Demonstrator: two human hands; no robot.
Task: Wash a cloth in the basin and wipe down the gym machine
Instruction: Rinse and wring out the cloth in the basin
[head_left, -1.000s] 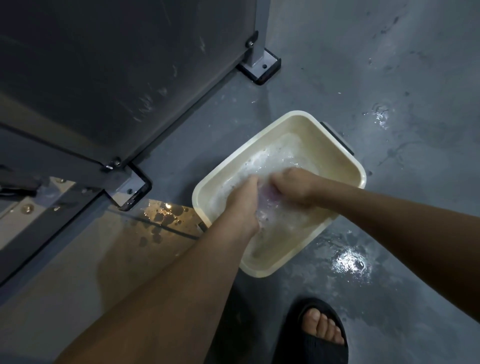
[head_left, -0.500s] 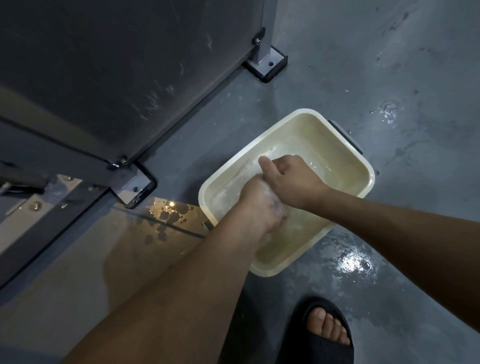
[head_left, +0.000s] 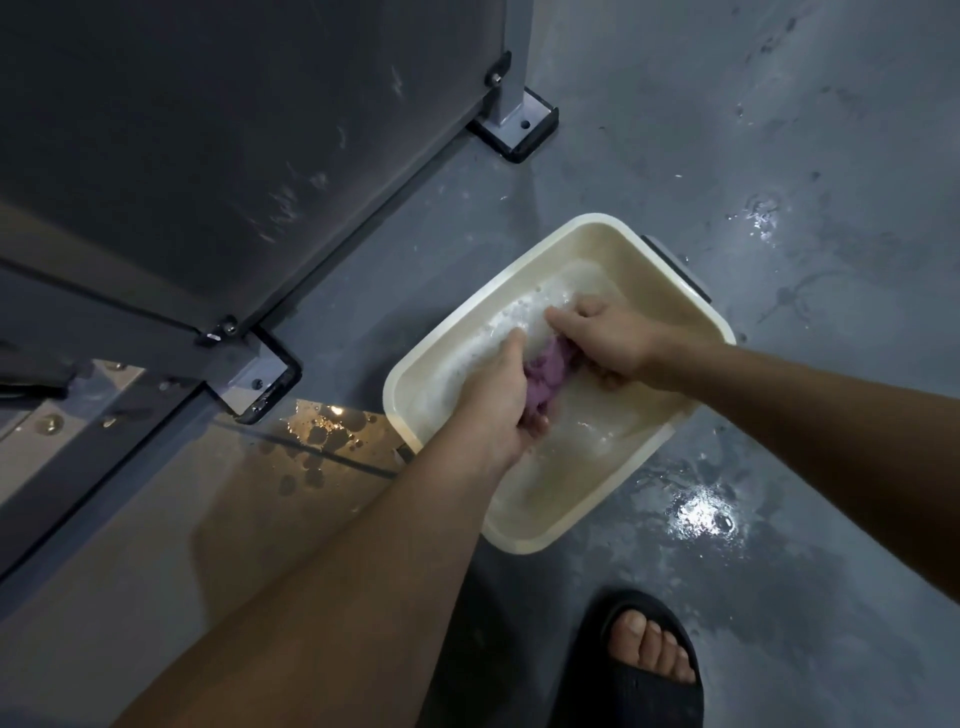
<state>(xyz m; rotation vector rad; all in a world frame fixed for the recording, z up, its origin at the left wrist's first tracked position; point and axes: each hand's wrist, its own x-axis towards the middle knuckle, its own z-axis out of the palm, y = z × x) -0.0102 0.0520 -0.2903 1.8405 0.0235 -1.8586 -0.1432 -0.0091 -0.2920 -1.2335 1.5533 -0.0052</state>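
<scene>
purple cloth (head_left: 545, 376) bunched between left hand (head_left: 498, 400) and right hand (head_left: 608, 340) — both gripping, over basin (head_left: 524, 540)

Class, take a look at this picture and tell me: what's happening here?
A person is crouched over a cream basin of soapy water on a wet grey floor, washing a purple cloth. The left hand and right hand each hold one end of the bunched cloth just above the water. The gym machine's frame stands beside the basin, not yet being wiped. A foot in a black sandal shows at the bottom.
</scene>
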